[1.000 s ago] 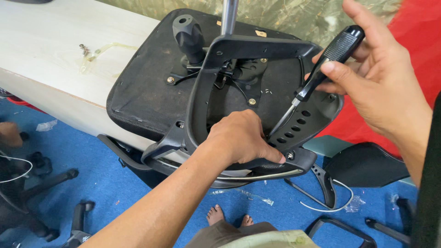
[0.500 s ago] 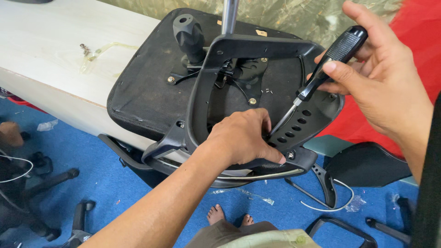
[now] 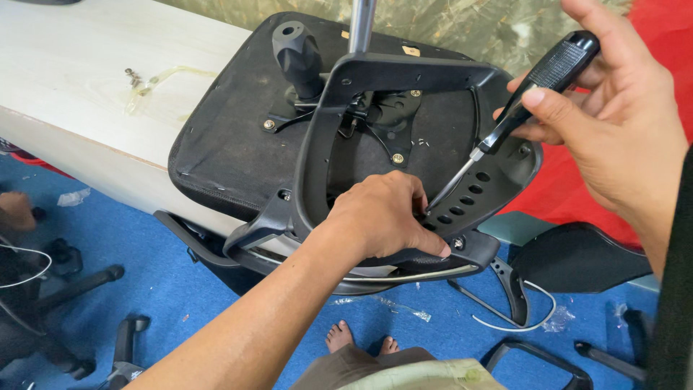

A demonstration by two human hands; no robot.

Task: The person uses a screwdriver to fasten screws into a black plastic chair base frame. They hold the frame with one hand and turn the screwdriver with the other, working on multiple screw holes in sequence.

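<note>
An upturned black office chair seat (image 3: 231, 144) lies on a pale wooden table (image 3: 79, 94). A black plastic armrest frame (image 3: 404, 76) sits over its underside. My left hand (image 3: 379, 217) grips the frame's near curved bar, fingers by the row of slotted holes (image 3: 465, 198). My right hand (image 3: 613, 123) holds a black-handled screwdriver (image 3: 534, 90); its metal tip points down into the frame next to my left fingers. A metal mechanism plate (image 3: 382, 119) with screws and a black knob (image 3: 297, 47) are fixed at the seat's middle.
Loose screws in a clear bag (image 3: 137, 79) lie on the table at left. Blue floor carpet (image 3: 166, 282) holds chair bases (image 3: 65, 289), another black chair part (image 3: 577, 256), a white cable (image 3: 520, 325) and plastic scraps. My bare feet (image 3: 357, 339) stand below. Red cloth (image 3: 664, 36) is at right.
The view has barely shifted. The screwdriver tip has edged slightly lower toward my left fingers; my left hand keeps its grip on the frame.
</note>
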